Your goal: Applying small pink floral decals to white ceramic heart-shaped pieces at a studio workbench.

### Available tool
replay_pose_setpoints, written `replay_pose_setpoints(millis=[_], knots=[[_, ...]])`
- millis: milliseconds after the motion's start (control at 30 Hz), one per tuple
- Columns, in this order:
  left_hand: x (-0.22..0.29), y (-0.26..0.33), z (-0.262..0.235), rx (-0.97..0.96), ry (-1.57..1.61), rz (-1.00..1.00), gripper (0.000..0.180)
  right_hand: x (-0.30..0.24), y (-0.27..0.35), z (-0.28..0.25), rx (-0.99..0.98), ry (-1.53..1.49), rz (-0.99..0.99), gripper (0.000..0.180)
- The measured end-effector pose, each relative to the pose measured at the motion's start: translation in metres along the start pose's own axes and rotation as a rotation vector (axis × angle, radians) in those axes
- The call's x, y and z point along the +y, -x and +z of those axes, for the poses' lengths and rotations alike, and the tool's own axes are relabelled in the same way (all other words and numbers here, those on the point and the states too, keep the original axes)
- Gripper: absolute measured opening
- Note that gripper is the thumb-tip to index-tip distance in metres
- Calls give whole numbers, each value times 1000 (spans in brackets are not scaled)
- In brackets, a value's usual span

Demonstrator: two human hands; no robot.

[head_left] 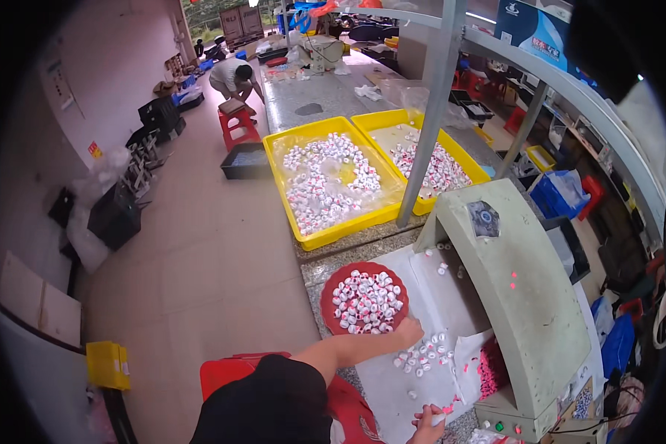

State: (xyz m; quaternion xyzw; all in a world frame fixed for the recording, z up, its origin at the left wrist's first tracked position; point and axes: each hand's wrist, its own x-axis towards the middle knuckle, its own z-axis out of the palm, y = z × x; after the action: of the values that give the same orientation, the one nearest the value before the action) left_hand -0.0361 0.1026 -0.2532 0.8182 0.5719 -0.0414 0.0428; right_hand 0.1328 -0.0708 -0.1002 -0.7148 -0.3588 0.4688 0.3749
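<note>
My left hand (408,333) is at the right rim of a red bowl (327,296), above white paper. Its fingers look curled together; anything inside them is hidden. The bowl is heaped with small round white pieces with pink marks (368,302). Beside this hand, several loose white pieces (424,355) lie on the white paper (392,396). At the lower edge, my right hand (425,427) is closed around a small white stick-like thing (438,419), only partly visible. Close to it is a heap of small bright pink pieces (488,370) under a pale green arched machine (522,288).
Two yellow trays (314,242) (475,172) of similar pieces stand beyond the bowl. A metal post (433,111) rises beside them. A red stool (222,370) is by my left arm. Farther off, a person (233,78) bends near another red stool (238,129) and black bin (246,161).
</note>
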Motion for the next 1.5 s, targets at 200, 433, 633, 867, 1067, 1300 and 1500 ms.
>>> replay_pose_setpoints(millis=[200, 433, 633, 867, 1067, 1300, 1500], knots=[[-2, 1, -11, 173, 172, -46, 12, 60, -30, -21, 148, -156, -1, 17], [41, 47, 1, 225, 495, 61, 20, 90, -26, -51, 261, -176, 27, 14], [43, 62, 16, 261, 643, 22, 17, 95, -9, -48, 254, -190, 79, 15], [35, 83, -1, 115, 1395, -340, 17, 102, 11, -32, 214, -278, 105, 15], [-13, 101, -43, -316, 1858, -626, 21, 109, 19, -34, 149, -232, 182, 15], [-144, 67, -26, 373, 661, -683, 28, 99, 17, -40, 259, -231, 170, 15], [-156, 63, -4, 293, 562, -641, 24, 81, 13, -20, 240, -143, 90, 15]])
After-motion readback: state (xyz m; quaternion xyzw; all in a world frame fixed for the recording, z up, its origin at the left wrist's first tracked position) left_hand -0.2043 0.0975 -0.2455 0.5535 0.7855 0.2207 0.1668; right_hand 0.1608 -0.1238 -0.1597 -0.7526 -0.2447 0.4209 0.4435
